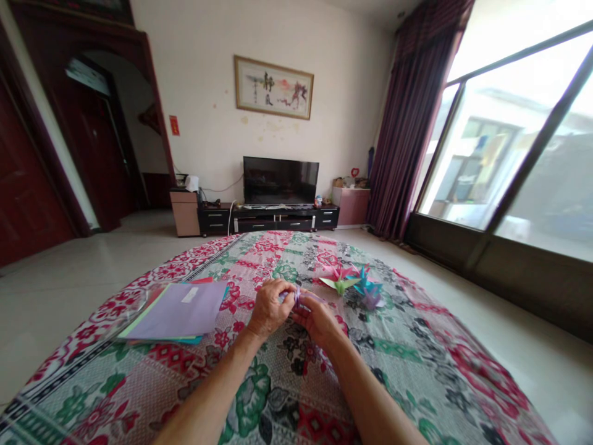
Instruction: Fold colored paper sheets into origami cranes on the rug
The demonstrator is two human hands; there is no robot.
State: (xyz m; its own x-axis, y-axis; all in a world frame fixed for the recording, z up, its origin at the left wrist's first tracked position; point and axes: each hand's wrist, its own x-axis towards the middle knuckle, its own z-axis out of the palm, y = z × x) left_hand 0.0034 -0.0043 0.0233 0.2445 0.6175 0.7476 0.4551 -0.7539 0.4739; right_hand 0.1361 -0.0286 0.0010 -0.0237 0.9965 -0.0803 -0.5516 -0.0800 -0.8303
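From my station I have one head view. Both hands are raised just above the round table's cloth point(393, 395), a floral fabric in red, green, grey and white.

Workpiece location: a small, folded piece of light-purple paper point(299, 298), held between the hands at the middle of the table. The fingers cover most of it, so I cannot read its exact fold state.

Left hand point(272, 306): fingers curled, thumb and forefinger closed on the left part of the piece. Right hand point(317, 318): thumb and fingers brought together on the right part, the remaining fingers loosely extended beneath.

Step in hand, in my judgement: shaping or creasing a narrow part of the piece by fingertip pressure, using both hands. The next move appears to call for a steady left pinch while the right fingertips align and press the layers. Excess pull could tear or skew thin paper.

Adjacent items: to the right and beyond the hands, a cluster of pointed, folded-paper figures in pink, green, blue and purple point(340, 284); to the left, well apart from the figures, a fanned stack of flat coloured paper sheets point(162, 318), purple uppermost, bearing a small white rectangular slip point(189, 295).
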